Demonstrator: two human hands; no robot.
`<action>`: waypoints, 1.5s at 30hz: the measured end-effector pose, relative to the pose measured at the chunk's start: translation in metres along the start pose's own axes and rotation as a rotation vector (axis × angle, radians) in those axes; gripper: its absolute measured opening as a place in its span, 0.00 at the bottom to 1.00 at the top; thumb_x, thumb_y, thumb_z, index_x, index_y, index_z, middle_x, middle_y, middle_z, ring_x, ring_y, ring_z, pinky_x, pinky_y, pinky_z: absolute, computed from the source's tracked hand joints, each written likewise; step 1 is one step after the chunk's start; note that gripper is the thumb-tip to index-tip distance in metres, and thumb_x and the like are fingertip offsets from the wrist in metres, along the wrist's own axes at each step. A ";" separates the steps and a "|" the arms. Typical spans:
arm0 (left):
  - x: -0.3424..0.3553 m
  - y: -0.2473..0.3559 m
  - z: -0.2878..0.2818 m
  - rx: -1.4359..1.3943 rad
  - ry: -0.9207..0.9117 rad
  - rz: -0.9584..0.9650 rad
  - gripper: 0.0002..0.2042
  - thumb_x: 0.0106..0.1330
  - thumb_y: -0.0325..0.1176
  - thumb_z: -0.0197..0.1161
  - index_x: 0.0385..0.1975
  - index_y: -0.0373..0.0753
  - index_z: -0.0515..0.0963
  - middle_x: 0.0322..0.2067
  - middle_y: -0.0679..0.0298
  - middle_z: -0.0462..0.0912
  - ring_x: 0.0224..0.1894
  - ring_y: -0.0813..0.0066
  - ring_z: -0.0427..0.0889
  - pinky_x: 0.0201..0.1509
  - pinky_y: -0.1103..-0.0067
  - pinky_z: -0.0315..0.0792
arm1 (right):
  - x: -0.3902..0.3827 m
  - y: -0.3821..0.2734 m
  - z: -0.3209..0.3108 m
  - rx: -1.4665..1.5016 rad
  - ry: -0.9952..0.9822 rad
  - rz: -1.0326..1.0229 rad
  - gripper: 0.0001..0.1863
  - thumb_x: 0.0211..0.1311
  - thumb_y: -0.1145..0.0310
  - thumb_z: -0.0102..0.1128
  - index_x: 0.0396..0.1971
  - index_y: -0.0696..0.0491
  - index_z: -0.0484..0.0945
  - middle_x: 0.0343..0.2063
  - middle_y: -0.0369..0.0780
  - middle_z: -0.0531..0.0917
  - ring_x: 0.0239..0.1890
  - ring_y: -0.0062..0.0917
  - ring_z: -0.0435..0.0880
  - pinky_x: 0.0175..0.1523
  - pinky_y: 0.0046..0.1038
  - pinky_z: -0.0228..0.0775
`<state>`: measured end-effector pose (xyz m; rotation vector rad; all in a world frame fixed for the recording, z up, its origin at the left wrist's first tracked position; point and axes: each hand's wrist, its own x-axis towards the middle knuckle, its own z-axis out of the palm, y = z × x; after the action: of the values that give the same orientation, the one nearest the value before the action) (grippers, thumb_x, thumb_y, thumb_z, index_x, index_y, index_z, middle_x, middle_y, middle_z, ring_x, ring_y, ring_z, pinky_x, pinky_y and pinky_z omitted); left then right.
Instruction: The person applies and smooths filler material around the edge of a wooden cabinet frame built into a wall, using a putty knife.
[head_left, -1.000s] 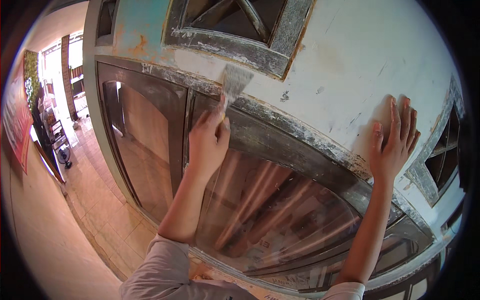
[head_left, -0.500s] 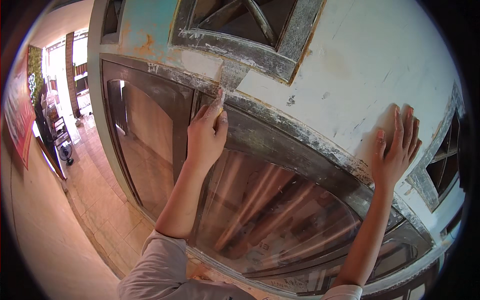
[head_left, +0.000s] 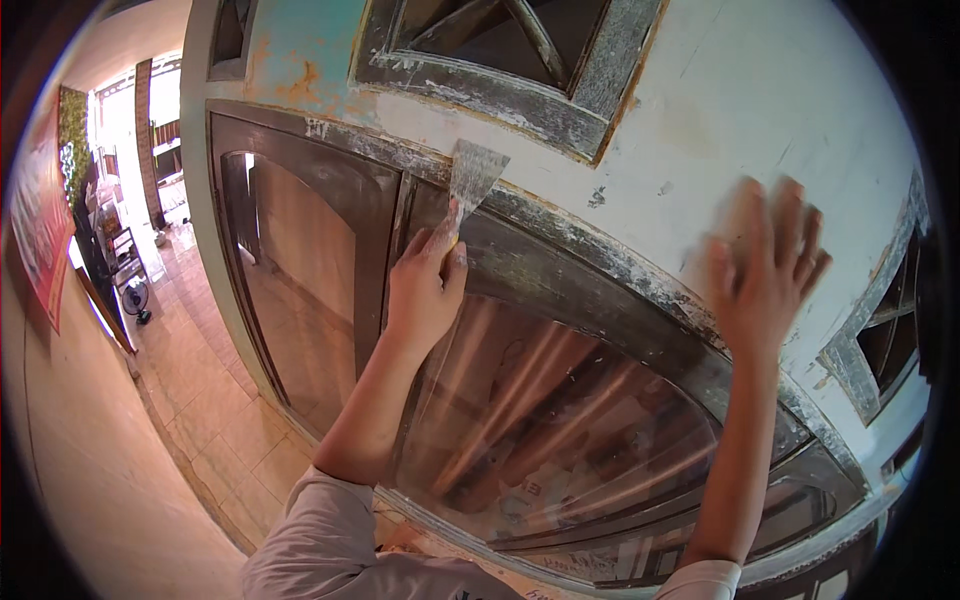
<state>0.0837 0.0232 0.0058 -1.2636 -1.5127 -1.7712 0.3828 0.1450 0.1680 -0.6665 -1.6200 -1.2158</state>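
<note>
A putty knife (head_left: 478, 170) with a broad, whitish-smeared blade is in my left hand (head_left: 428, 295), its fingers closed round the handle. The blade points up and lies over the top rail of the dark wooden frame (head_left: 590, 255) and the strip of white wall above it. Whether its edge touches the wall, I cannot tell. Further right, my right hand (head_left: 768, 265) is spread, holding nothing, in front of the white wall (head_left: 700, 120). Its fingertips are blurred, and contact with the wall cannot be made out.
A worn wooden vent frame (head_left: 490, 100) sits above the putty knife, with another vent frame (head_left: 855, 355) at far right. Below is a glass pane (head_left: 560, 430) with reflections. A tiled passage (head_left: 215, 430) runs along the left, with a black fan (head_left: 135, 298) on its floor.
My left hand has drawn the putty knife down, away from the strip below the vent frame. My right hand, earlier resting against the wall, has shifted up and left.
</note>
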 end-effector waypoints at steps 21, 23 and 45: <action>0.011 -0.010 -0.015 0.114 0.027 0.018 0.26 0.66 0.25 0.57 0.66 0.45 0.71 0.32 0.53 0.78 0.28 0.59 0.78 0.35 0.71 0.74 | 0.042 -0.082 0.012 0.184 -0.047 -0.107 0.31 0.57 0.47 0.67 0.63 0.26 0.73 0.72 0.25 0.62 0.76 0.32 0.55 0.76 0.58 0.42; 0.004 -0.012 -0.012 0.116 0.016 0.009 0.27 0.66 0.25 0.58 0.67 0.45 0.69 0.34 0.53 0.79 0.28 0.59 0.78 0.36 0.71 0.75 | 0.041 -0.082 0.011 0.186 -0.038 -0.109 0.31 0.58 0.47 0.66 0.63 0.26 0.73 0.72 0.25 0.62 0.76 0.32 0.55 0.76 0.58 0.42; 0.025 -0.057 -0.033 0.161 0.131 0.166 0.27 0.66 0.26 0.56 0.67 0.49 0.70 0.36 0.52 0.81 0.31 0.56 0.81 0.37 0.68 0.76 | 0.043 -0.085 0.006 0.174 -0.072 -0.084 0.30 0.60 0.49 0.65 0.64 0.27 0.72 0.72 0.25 0.62 0.76 0.31 0.55 0.78 0.50 0.39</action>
<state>0.0146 0.0120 0.0005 -1.1361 -1.4034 -1.5615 0.2921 0.1157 0.1733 -0.5421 -1.8060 -1.1049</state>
